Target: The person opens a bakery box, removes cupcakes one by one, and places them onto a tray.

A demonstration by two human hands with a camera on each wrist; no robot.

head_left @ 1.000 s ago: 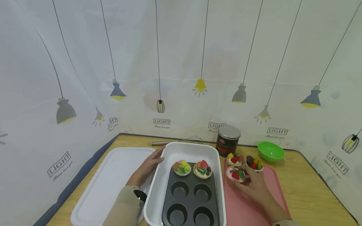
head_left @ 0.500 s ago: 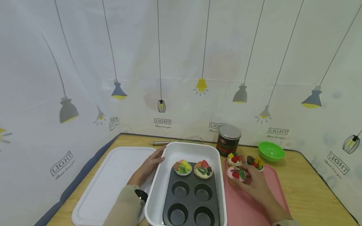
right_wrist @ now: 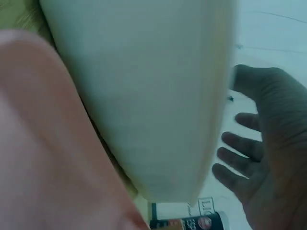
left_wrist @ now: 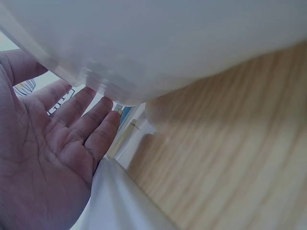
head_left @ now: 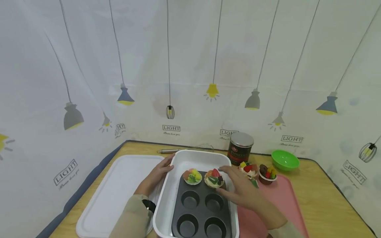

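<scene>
My left hand rests along the left outer wall of a white deep tray; in the left wrist view its fingers are straight against the wall. Inside the tray lies a dark muffin tin. Two toy fruit tarts sit in its far cups: a left fruit tart and a right fruit tart. My right hand reaches over the tray's right rim. Its fingertips are close beside the right tart; contact is unclear. In the right wrist view the fingers are spread and loosely bent, with nothing visible between them.
A pink tray on the right bears a chocolate cupcake and a cream tart, with another tart mostly behind my hand. Behind them stand an espresso tin and green bowl. A white lid and whisk lie left and behind.
My right hand has moved left from the pink-topped tart on the pink tray to the right fruit tart in the muffin tin. That pink-topped tart stays behind. My left hand keeps its place.
</scene>
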